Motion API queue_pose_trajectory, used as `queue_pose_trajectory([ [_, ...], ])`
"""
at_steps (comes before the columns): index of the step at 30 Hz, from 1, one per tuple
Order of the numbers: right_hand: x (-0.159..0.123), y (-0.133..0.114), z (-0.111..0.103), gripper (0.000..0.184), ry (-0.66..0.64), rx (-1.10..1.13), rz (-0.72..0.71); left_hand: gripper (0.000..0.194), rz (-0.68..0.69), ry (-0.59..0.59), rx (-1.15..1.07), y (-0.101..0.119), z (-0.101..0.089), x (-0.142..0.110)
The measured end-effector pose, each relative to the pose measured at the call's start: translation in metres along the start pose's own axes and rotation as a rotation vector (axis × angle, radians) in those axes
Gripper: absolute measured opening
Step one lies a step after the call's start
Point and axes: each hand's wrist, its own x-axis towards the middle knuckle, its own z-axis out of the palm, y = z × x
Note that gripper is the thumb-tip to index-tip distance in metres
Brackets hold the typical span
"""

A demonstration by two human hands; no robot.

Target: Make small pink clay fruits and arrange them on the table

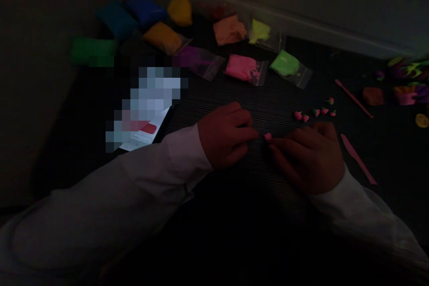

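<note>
Both hands rest on a dark ribbed table (pixel 214 98) in dim light. My right hand (pixel 308 156) pinches a tiny pink clay piece (pixel 267 136) at its fingertips. My left hand (pixel 228 136) is curled, its fingers closed and reaching toward that same piece, almost touching it. Several small pink clay pieces with green tips (pixel 315 111) lie just beyond my right hand.
Several bags of coloured clay lie along the back: pink (pixel 244 68), light green (pixel 288 65), orange (pixel 229 30), yellow (pixel 181 11), blue (pixel 145 9), green (pixel 92 49). Two pink modelling tools (pixel 358 158) (pixel 353 98) lie at right. Finished clay shapes (pixel 407 82) sit far right. A blurred card (pixel 147 111) lies at left.
</note>
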Motion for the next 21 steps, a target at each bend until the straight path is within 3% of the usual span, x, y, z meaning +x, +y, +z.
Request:
queue_pose_trajectory([
  [21, 0.0001, 0.0014, -0.0011, 0.018, -0.016, 0.015, 0.018, 0.018, -0.029, -0.046, 0.010, 0.0022, -0.0030, 0.0016],
])
